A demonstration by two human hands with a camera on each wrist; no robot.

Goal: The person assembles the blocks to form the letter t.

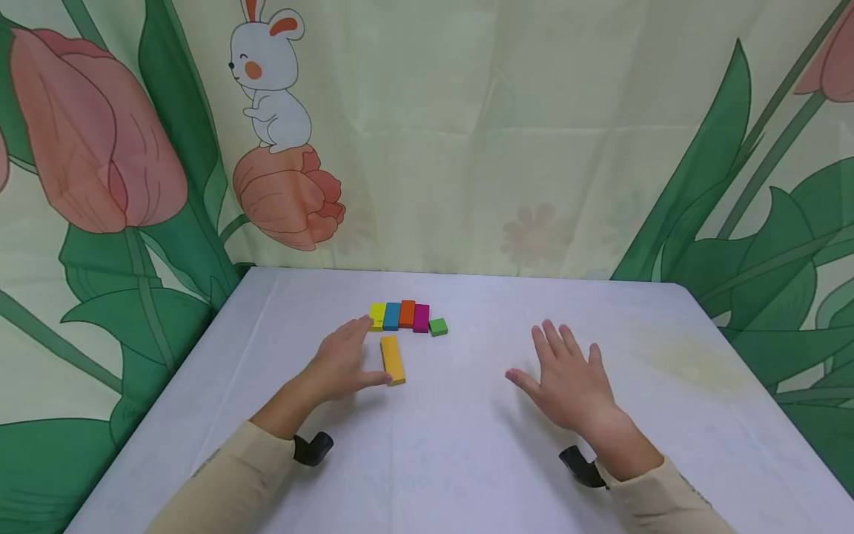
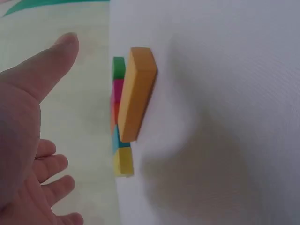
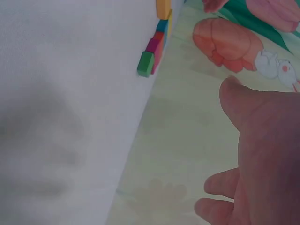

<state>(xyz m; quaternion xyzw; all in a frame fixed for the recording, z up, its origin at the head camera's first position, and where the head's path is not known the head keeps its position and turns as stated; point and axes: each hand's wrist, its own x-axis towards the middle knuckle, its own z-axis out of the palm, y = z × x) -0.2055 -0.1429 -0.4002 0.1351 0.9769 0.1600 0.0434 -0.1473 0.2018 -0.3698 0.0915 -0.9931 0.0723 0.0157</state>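
Wide Reach above the White Table (image 1: 454, 460)

We see the left hand (image 1: 343, 363) over the half of the left edge, thumb and fingers wide apart; the right hand (image 1: 574, 382), also spread wide, is over the half of the right edge. Near the left one lies the orange-yellow block (image 1: 393, 359), pointing toward the far edge. Closer to this edge, we find the row of blocks (image 1: 407, 314) in yellow, blue, red-orange and magenta, the green block (image 1: 438, 327) just beside its right end.

A white table (image 1: 454, 460) stands before a pale backdrop (image 1: 427, 89) printed with tulips (image 1: 93, 133), leaves (image 1: 714, 148) and a rabbit (image 1: 280, 119)
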